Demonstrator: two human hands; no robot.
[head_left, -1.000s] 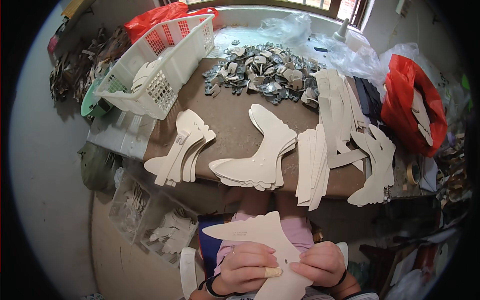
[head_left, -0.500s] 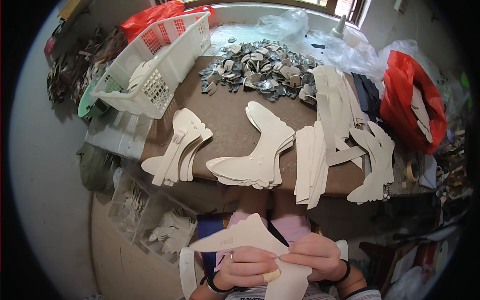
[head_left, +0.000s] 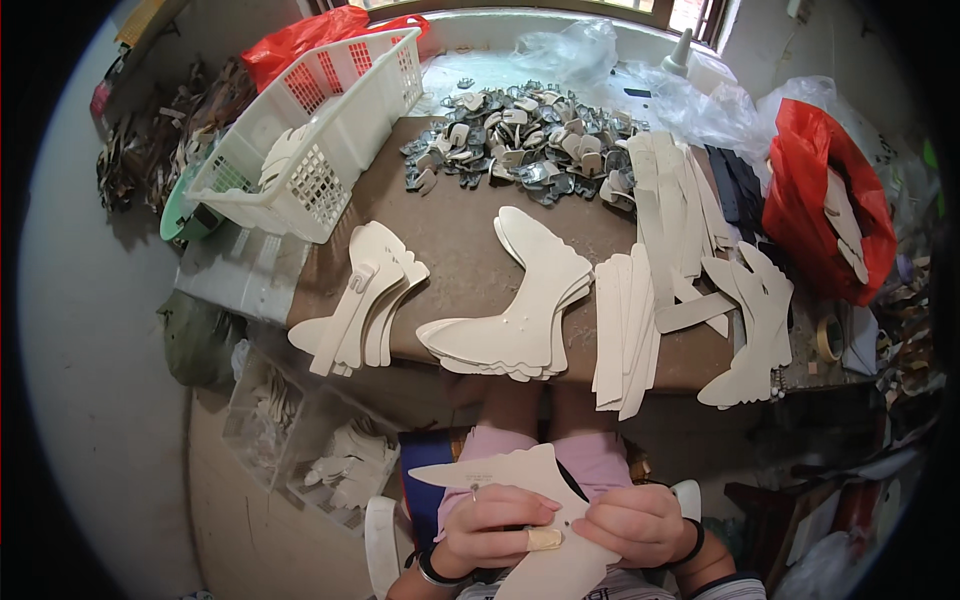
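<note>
Both hands hold one cream boot-shaped cut piece point(head_left: 500, 470) over my lap, below the table's front edge. My left hand point(head_left: 492, 522), with a plaster on one finger, grips its middle from the left. My right hand point(head_left: 637, 522) pinches it from the right. On the brown table top point(head_left: 462, 250) lie three piles of the same cream pieces: a left stack point(head_left: 365, 295), a middle stack point(head_left: 525, 300) and a right stack point(head_left: 630, 320).
A white plastic basket point(head_left: 320, 120) stands at the table's left. A heap of small grey metal parts point(head_left: 525, 135) lies at the back. More cream pieces point(head_left: 750, 320) and a red bag point(head_left: 830, 200) sit at the right. Clear bins point(head_left: 330, 460) stand under the table.
The piece in my hands has turned and dropped lower toward my lap. My hands have shifted closer together on it.
</note>
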